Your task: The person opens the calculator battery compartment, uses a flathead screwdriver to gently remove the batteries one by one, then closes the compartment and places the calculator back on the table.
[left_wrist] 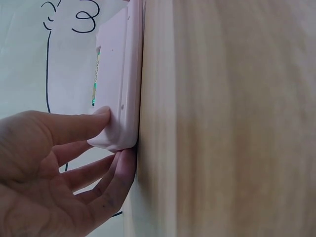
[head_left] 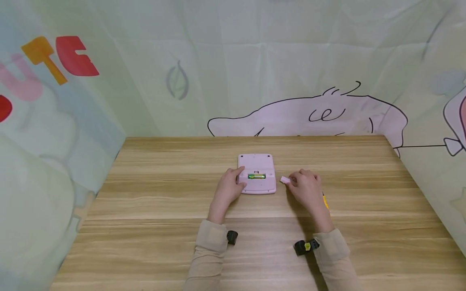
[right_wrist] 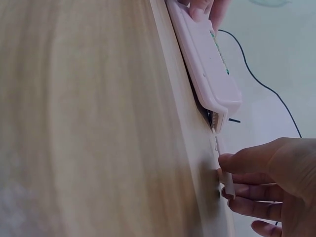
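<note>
A pink calculator [head_left: 256, 161] lies face down on the table, its battery compartment uncovered. Inside that compartment sits a green and gold battery [head_left: 256, 176]. My left hand [head_left: 227, 188] grips the calculator's left edge, with the thumb on its back and the other fingers along its side, as the left wrist view shows. To the right of the calculator and apart from it, my right hand [head_left: 307, 189] pinches a small pink battery cover [head_left: 285, 180] between thumb and fingers. In the right wrist view the cover [right_wrist: 228, 183] is held just above the wood.
Beside the right wrist a yellow object [head_left: 325, 201] with a dark tip shows, mostly hidden by the arm. The wood-grain table [head_left: 164, 242] ends at a printed cloth backdrop [head_left: 236, 72] behind and at both sides.
</note>
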Motion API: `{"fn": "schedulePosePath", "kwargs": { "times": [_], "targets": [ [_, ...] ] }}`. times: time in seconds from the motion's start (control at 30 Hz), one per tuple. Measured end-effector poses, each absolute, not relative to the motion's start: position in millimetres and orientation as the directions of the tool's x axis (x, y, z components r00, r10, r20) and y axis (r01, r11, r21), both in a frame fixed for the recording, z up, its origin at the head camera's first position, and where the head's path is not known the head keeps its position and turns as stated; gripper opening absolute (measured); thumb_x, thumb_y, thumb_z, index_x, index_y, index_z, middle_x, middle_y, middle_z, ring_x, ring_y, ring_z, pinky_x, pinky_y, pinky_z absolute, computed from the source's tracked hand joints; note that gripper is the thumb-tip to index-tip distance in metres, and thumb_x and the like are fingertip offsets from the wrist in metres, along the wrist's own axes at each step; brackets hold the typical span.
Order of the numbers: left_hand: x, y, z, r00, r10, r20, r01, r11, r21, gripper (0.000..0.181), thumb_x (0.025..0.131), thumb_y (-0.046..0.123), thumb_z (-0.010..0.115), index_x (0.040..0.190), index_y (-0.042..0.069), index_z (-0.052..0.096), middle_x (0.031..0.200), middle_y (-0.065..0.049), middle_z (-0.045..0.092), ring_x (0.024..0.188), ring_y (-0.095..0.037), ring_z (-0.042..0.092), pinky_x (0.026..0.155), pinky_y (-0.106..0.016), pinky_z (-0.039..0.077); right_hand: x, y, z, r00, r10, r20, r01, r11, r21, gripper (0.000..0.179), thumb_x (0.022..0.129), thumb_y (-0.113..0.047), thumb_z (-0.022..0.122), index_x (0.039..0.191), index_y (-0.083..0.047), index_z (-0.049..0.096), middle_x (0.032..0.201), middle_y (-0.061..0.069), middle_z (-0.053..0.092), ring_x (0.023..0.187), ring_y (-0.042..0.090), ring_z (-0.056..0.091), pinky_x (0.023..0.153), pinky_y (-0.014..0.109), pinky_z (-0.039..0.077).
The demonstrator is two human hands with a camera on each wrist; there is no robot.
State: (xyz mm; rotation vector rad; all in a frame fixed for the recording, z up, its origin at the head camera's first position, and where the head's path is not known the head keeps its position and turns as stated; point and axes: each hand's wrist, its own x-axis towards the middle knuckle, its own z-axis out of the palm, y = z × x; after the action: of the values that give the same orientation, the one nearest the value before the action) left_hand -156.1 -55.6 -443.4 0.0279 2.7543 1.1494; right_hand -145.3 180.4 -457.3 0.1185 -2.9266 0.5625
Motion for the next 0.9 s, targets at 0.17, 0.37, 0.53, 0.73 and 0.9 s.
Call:
{"fn": "schedulePosePath", "kwargs": {
  "times": [0.17,0.37,0.53,0.73,0.9],
  "targets": [
    [-156.2,-56.0,-444.2,-0.988,0.079,-0.136,-0.040,0.706,0.707,0.052,0.089,0.011,0.066,0.139,0.011,0.051,0.129,-0.018,0.056,0.118,-0.031,0.056,0.101,-0.044,0.047,-145.6,179.9,-457.2,-0.986,-0.051,0.158,-0.105,0.931,-0.350,0.020,0.083,-0.022,0.073,0.094,-0.006,0.071,0.090,0.010,0.068,0.092,0.030,0.061,0.090,0.053,0.037],
    [-156.5,-55.9,-445.0,-0.988,0.080,-0.134,-0.038,0.708,0.705,0.052,0.089,0.011,0.066,0.139,0.011,0.051,0.130,-0.018,0.056,0.120,-0.031,0.055,0.102,-0.044,0.046,-145.5,179.6,-456.9,-0.987,-0.051,0.154,-0.101,0.934,-0.342,0.019,0.082,-0.021,0.074,0.094,-0.007,0.070,0.090,0.009,0.068,0.091,0.029,0.062,0.091,0.054,0.037],
    [-156.7,-55.5,-444.1,-0.987,0.077,-0.138,-0.043,0.708,0.705,0.053,0.089,0.011,0.066,0.139,0.011,0.051,0.130,-0.017,0.056,0.121,-0.031,0.055,0.102,-0.044,0.046,-145.8,179.3,-456.4,-0.989,-0.045,0.139,-0.091,0.932,-0.350,0.018,0.083,-0.020,0.073,0.095,-0.006,0.069,0.090,0.009,0.068,0.092,0.030,0.061,0.092,0.054,0.037],
    [-156.9,-55.1,-444.0,-0.987,0.075,-0.141,-0.046,0.710,0.703,0.052,0.089,0.011,0.066,0.139,0.011,0.051,0.130,-0.018,0.056,0.120,-0.031,0.055,0.102,-0.044,0.046,-145.6,179.5,-455.9,-0.988,-0.050,0.148,-0.099,0.931,-0.352,0.018,0.083,-0.019,0.072,0.095,-0.006,0.069,0.090,0.010,0.068,0.092,0.030,0.061,0.090,0.054,0.037],
    [-156.6,-55.3,-443.7,-0.987,0.074,-0.143,-0.049,0.708,0.705,0.052,0.089,0.011,0.065,0.139,0.011,0.051,0.130,-0.018,0.056,0.119,-0.031,0.055,0.102,-0.044,0.046,-145.0,180.0,-455.9,-0.986,-0.058,0.156,-0.109,0.932,-0.344,0.019,0.083,-0.020,0.072,0.096,-0.006,0.069,0.092,0.010,0.069,0.093,0.031,0.062,0.089,0.054,0.038]
  ]
}}
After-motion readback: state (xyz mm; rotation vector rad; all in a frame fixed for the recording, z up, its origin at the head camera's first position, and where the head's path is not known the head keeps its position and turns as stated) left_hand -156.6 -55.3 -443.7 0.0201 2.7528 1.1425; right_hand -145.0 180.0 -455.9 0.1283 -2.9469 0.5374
